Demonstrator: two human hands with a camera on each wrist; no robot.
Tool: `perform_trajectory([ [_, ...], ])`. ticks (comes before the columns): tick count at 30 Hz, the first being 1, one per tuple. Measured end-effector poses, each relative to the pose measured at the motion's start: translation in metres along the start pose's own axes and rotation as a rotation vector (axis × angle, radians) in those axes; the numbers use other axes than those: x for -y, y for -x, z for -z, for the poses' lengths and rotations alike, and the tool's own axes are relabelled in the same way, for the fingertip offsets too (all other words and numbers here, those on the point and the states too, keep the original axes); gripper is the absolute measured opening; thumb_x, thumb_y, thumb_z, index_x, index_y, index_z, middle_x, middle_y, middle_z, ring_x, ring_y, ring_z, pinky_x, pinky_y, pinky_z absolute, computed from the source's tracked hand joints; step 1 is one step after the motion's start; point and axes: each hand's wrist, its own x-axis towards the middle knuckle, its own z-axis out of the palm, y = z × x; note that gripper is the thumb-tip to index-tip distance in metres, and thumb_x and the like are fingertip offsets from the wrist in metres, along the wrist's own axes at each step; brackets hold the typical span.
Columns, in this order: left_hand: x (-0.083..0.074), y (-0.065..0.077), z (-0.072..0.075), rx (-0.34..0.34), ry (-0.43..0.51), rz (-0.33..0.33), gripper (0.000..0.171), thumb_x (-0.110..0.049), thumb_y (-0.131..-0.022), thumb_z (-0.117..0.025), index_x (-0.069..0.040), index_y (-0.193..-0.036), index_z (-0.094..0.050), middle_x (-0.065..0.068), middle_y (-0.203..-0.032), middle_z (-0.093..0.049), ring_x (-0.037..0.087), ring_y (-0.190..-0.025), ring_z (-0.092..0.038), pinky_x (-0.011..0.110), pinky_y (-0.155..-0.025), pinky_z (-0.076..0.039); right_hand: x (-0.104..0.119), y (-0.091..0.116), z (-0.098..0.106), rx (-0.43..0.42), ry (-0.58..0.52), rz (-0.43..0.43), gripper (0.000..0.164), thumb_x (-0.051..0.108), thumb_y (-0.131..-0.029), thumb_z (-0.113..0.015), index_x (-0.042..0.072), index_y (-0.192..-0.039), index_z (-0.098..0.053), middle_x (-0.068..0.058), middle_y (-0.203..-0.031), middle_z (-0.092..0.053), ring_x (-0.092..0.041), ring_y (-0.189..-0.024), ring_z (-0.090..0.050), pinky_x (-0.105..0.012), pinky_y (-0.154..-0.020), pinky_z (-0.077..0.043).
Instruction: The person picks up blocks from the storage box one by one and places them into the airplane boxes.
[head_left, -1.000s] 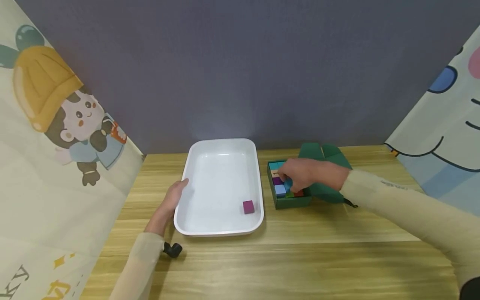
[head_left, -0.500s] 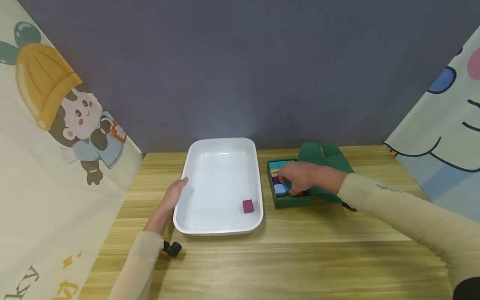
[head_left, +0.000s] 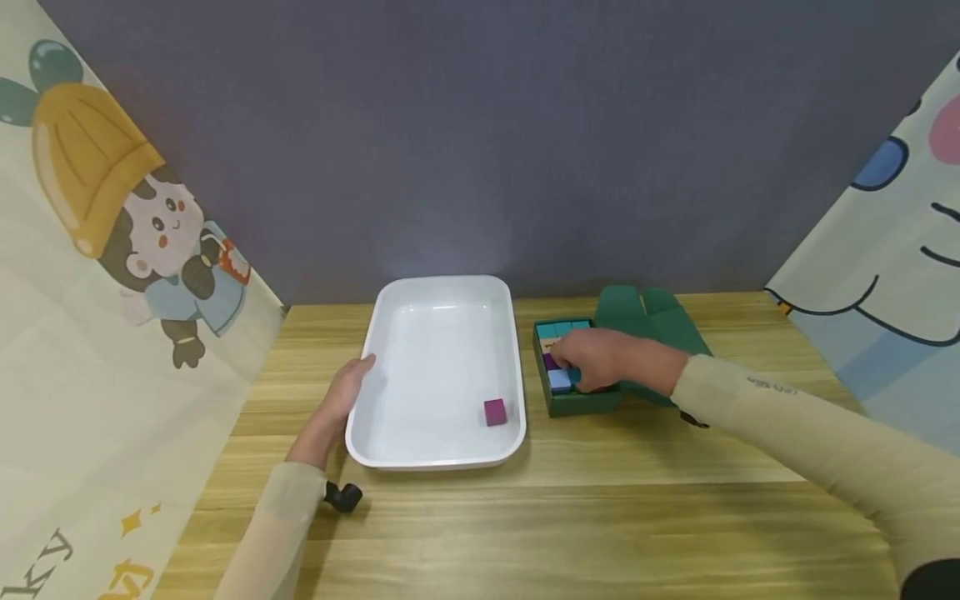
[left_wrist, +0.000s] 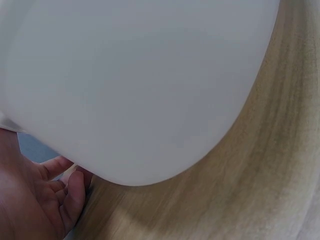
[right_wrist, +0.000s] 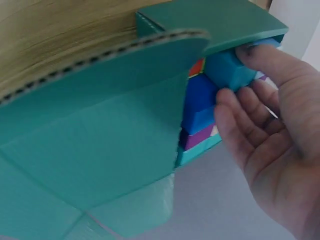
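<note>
My left hand [head_left: 343, 392] grips the left side of a white tray [head_left: 435, 358], with the thumb over the rim. Its curled fingers [left_wrist: 75, 197] show beside and below the rim in the left wrist view. A magenta cube [head_left: 495, 412] lies in the tray's front right corner. To the right, my right hand [head_left: 600, 358] reaches into an open green cardboard box [head_left: 585, 405] of coloured cubes. Between thumb and fingers it pinches a teal cube [right_wrist: 227, 71], which stands raised beside a blue cube [right_wrist: 199, 102]. The hand hides part of the box's contents from the head camera.
The box's lid [head_left: 660, 321] lies folded back to its right, under the right forearm. Behind the wooden table [head_left: 540, 533] rises a dark grey panel [head_left: 480, 150]. Printed cloths hang at both sides. A black strap piece [head_left: 343, 497] sits at the left wrist.
Inside the box my right hand has shifted slightly left and toward me with its grip on the teal cube. The left hand and the tray stay in place.
</note>
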Motion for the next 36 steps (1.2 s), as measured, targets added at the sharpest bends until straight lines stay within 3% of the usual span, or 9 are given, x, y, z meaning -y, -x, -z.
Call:
perform_trajectory([
  [4,0.001,0.0,0.0,-0.001,-0.004,-0.003,0.07,-0.051,-0.102,-0.034,0.007,-0.14,-0.03,0.026,-0.122,-0.051,0.031,-0.103,-0.057,0.037,-0.084,-0.054,0.012,0.0,0.004,-0.019,0.094,0.043,0.024,0.01,-0.082,-0.077,0.013,-0.08,-0.053,0.004,-0.07,-0.042,-0.013,-0.062,-0.036,-0.029,-0.055,-0.033],
  [11,-0.007,0.005,0.001,0.02,0.015,0.009,0.066,-0.044,-0.104,-0.034,0.012,-0.14,-0.029,0.029,-0.121,-0.05,0.03,-0.1,-0.058,0.036,-0.082,-0.054,0.061,-0.014,0.017,-0.064,0.145,0.125,0.016,0.021,-0.086,-0.075,0.015,-0.096,-0.065,0.001,-0.092,-0.062,-0.011,-0.072,-0.055,-0.026,-0.059,-0.05],
  [15,-0.018,0.013,-0.001,0.024,0.047,0.027,0.06,-0.038,-0.105,-0.036,0.013,-0.137,-0.03,0.029,-0.119,-0.05,0.03,-0.097,-0.058,0.038,-0.081,-0.055,0.092,-0.031,0.019,-0.007,0.212,0.148,0.02,0.026,-0.088,-0.073,0.016,-0.104,-0.067,0.005,-0.087,-0.059,-0.01,-0.071,-0.055,-0.024,-0.063,-0.051],
  [22,-0.005,0.004,0.001,0.011,0.001,-0.007,0.071,-0.051,-0.102,-0.036,0.01,-0.138,-0.031,0.026,-0.117,-0.052,0.029,-0.096,-0.059,0.038,-0.079,-0.055,0.135,-0.053,0.016,0.062,0.272,0.224,0.017,0.015,-0.088,-0.072,0.017,-0.105,-0.069,0.007,-0.084,-0.061,-0.01,-0.069,-0.053,-0.022,-0.064,-0.049],
  [29,-0.009,0.003,0.004,0.018,0.026,0.03,0.063,-0.042,-0.105,-0.035,0.011,-0.138,-0.03,0.028,-0.119,-0.05,0.031,-0.097,-0.058,0.038,-0.08,-0.055,0.138,-0.079,0.014,0.194,0.347,0.122,0.018,0.018,-0.082,-0.078,0.017,-0.096,-0.067,0.005,-0.084,-0.061,-0.012,-0.07,-0.051,-0.024,-0.062,-0.048],
  [36,-0.002,0.002,0.001,-0.012,0.005,0.012,0.067,-0.048,-0.103,-0.036,0.01,-0.136,-0.032,0.028,-0.119,-0.05,0.03,-0.098,-0.059,0.036,-0.081,-0.055,0.132,-0.094,0.01,0.273,0.505,0.05,0.025,0.03,-0.083,-0.078,0.017,-0.102,-0.068,0.003,-0.086,-0.062,-0.013,-0.074,-0.055,-0.028,-0.071,-0.053],
])
